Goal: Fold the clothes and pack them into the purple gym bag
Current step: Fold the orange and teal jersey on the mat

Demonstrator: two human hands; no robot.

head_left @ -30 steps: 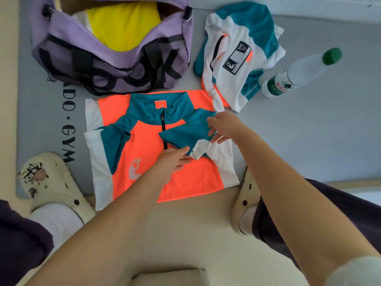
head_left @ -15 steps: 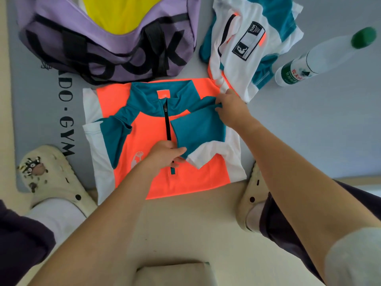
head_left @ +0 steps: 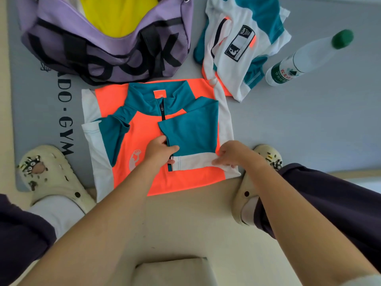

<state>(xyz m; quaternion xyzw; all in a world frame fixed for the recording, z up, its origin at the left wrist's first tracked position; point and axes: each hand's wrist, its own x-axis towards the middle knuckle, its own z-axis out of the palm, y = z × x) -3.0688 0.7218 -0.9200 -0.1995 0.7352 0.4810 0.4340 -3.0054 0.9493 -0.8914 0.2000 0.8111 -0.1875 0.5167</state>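
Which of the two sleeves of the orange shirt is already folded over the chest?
The teal-and-white sleeve on the person's right, held flat by both hands. The other teal sleeve lies beside the chest panel, not across the zip.

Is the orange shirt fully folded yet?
Partly: the orange shirt has one sleeve folded across its front; the other sleeve lies spread.

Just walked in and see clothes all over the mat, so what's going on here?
A person is folding an orange, teal and white zip-neck shirt laid flat on the grey mat. Its right sleeve is folded in across the front; the left hand pinches the sleeve's inner edge and the right hand holds its white cuff end. The purple gym bag sits open beyond with something yellow inside. A matching garment lies crumpled beside a water bottle, not yet folded.
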